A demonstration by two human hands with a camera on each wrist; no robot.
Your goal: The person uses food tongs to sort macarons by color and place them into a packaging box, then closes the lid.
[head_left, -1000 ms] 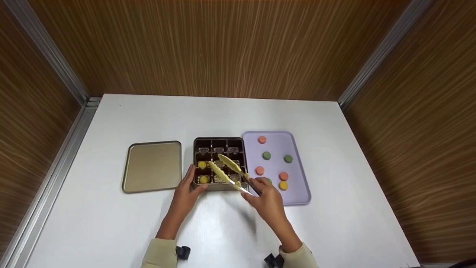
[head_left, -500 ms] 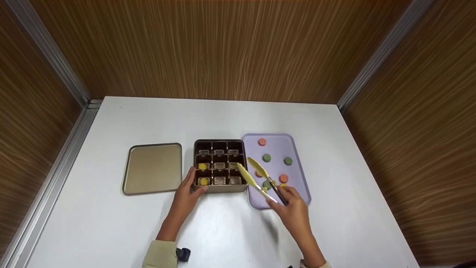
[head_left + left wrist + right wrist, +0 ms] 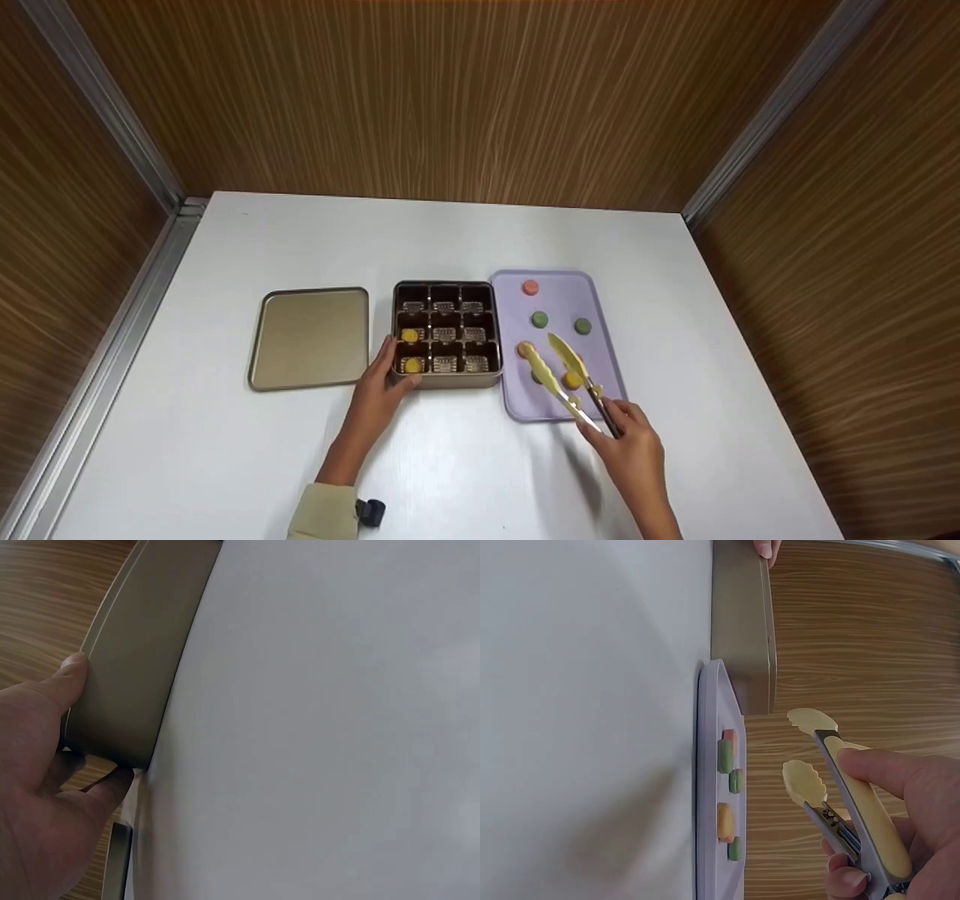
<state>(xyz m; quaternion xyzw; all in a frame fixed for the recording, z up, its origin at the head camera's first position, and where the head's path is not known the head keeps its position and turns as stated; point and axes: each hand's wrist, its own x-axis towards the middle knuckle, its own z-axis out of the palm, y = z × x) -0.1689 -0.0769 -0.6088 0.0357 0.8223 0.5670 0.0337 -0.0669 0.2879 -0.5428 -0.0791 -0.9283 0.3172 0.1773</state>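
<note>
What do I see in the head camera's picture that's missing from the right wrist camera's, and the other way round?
Only the head view: the flat gold lid and the compartments inside the box, two holding yellow pieces.

Only the right wrist view: the long pale yellow panel along the tongs.

Both: the tongs, box, purple tray with colored pieces, right hand, and left hand, just its fingers in the wrist view.

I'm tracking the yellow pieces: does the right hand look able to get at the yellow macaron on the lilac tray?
Probably yes: the right hand holds tongs with jaws apart over the lilac tray, and in the head view the yellow macaron shows between them with nothing lying on it.
</note>
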